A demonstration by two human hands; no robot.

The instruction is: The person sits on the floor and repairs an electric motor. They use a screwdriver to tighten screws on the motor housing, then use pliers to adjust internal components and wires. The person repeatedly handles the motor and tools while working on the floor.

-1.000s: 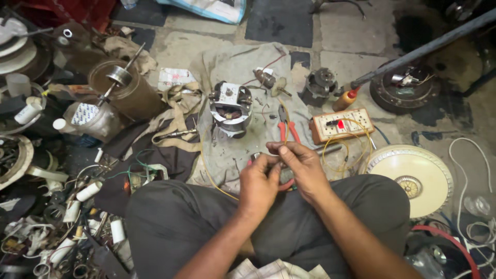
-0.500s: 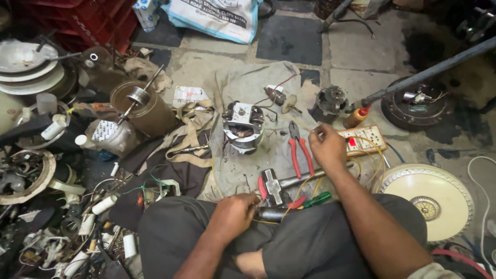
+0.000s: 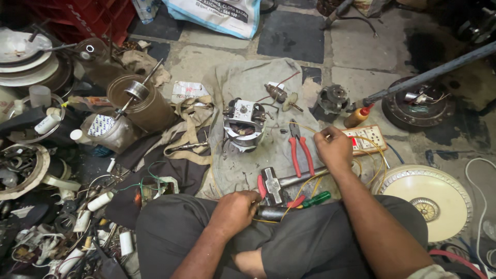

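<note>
- Grey cloth (image 3: 248, 82) under everything, small motor (image 3: 244, 124) on it at twelve o'clock from my left hand.
- My right hand (image 3: 335, 150), fingers pinched shut on yellow wire (image 3: 305, 183), three o'clock of red pliers (image 3: 299, 152).
- My left hand (image 3: 235, 209) curled tight round a dark metal cylinder (image 3: 274, 212), hammer (image 3: 274, 183) just past it at one o'clock.

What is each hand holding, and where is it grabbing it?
The left hand grips a dark metal cylinder by its near end. The right hand pinches thin yellow wires beside the socket board.
</note>
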